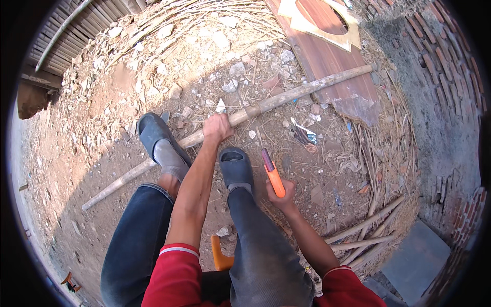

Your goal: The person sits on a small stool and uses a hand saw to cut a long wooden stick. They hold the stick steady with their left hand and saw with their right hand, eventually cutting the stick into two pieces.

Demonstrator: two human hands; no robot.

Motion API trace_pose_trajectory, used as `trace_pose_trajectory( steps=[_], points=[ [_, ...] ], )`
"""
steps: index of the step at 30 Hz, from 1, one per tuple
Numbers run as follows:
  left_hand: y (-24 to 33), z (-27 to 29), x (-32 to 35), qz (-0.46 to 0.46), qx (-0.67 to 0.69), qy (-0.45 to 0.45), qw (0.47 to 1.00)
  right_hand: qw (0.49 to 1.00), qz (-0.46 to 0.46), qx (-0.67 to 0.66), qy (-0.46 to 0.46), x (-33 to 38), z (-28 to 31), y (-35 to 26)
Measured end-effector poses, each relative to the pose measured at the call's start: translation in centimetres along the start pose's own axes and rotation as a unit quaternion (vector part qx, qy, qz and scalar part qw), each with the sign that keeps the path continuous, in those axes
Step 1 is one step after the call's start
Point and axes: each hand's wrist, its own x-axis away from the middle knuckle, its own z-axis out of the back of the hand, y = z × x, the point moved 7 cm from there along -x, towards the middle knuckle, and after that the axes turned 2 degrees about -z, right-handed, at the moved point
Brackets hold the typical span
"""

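Observation:
A long, pale wooden pole lies slantwise across the ground, from lower left to upper right. My left hand is closed around its middle. My left slippered foot crosses over the pole, seemingly pressing on it, while my right slippered foot stands just on the near side. In my right hand is an orange-handled saw, its thin blade seen almost edge-on and pointing toward the pole. The blade appears close to the pole; whether it touches cannot be made out.
A reddish-brown board lies under the pole's far end, with a cut-out pale panel on it. Sticks and a grey sheet lie by the brick wall. Rubble covers the ground. An orange curved piece shows between my legs.

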Motion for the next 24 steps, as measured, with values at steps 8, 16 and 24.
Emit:
trace_pose_trajectory(
  steps=[8, 16, 24],
  points=[
    [0.6, 0.5, -0.6, -0.020, 0.034, -0.049, 0.998, 0.990, 0.129, 0.029, 0.042, 1.4, -2.7, 4.7],
    [-1.3, 0.7, -2.1, -0.020, 0.053, -0.118, 0.991, 0.992, -0.071, 0.074, -0.077, -8.4, 0.9, -13.3],
    [0.5, 1.4, 0.6, -0.004, 0.041, -0.074, 0.996, 0.986, -0.140, 0.056, -0.067, -2.4, 0.9, -7.9]
  ],
)
